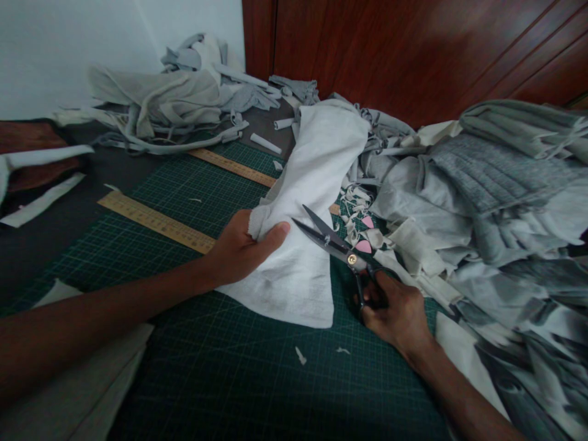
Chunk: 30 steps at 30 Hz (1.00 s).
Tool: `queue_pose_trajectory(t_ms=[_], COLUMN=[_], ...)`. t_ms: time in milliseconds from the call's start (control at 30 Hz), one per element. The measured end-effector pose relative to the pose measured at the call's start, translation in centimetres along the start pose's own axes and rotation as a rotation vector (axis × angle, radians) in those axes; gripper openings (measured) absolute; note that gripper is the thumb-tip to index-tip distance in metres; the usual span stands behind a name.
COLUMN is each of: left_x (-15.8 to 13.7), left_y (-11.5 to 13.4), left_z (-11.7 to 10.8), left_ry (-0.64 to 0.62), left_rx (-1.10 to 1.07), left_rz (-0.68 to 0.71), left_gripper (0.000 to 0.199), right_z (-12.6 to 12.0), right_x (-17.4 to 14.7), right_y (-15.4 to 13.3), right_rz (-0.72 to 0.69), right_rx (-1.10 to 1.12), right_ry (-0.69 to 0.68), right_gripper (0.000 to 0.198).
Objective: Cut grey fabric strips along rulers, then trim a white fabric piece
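Observation:
A long piece of white fabric [316, 153] hangs over the green cutting mat [376, 373] in the middle of the view. My left hand [245, 248] pinches its left edge, thumb on top, with a grey zigzag-cut edge bunched at the fingers. From the right, my right hand [397, 306] grips the black handles of a pair of scissors [337, 245]. The blades are parted and point up and left, their tips close to my left thumb and over the white fabric. A small bit of lint or thread clings to the blades.
Two wooden rulers [156, 220] lie on the mat at left. Grey fabric heaps stand at the back left [179, 101] and along the right [427, 196]. Small scraps [356, 205] and pink pieces [364, 246] lie beside the scissors. A reddish-brown wooden panel [390, 55] rises behind.

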<state>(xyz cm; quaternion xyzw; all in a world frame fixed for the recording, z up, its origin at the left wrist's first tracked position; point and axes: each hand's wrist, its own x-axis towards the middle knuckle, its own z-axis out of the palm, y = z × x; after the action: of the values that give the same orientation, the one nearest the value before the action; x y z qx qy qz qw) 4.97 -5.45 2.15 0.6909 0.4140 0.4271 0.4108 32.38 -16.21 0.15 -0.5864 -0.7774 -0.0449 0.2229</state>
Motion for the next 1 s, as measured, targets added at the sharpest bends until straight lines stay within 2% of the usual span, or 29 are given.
queue_pose_trajectory(t_ms=[233,500,633,833,1000], left_x=[0.1,0.0,0.0,0.1,0.2], left_y=[0.0,0.3,0.4,-0.5,-0.9], left_z=[0.1,0.0,0.1,0.3,0.4], left_ry=[-0.009,-0.001,0.019,0.111,0.097], left_rx=[-0.014,0.044,0.076,0.102,0.095], left_rz=[0.064,0.031,0.121,0.312,0.323], left_gripper=[0.034,0.034,0.034,0.039,0.041], right_z=[-0.1,-0.1,0.0,-0.1,-0.2], right_x=[0.0,0.0,-0.2,-0.3,-0.1], right_y=[0.1,0.0,-0.2,-0.3,-0.4], right_rz=[-0.059,-0.068,-0.070,-0.085,-0.091], right_rx=[-0.005,-0.014,-0.040,-0.049,-0.068], right_ry=[0.002,-0.002,0.005,0.004,0.020], right_gripper=[0.006,0.006,0.006,0.003,0.005])
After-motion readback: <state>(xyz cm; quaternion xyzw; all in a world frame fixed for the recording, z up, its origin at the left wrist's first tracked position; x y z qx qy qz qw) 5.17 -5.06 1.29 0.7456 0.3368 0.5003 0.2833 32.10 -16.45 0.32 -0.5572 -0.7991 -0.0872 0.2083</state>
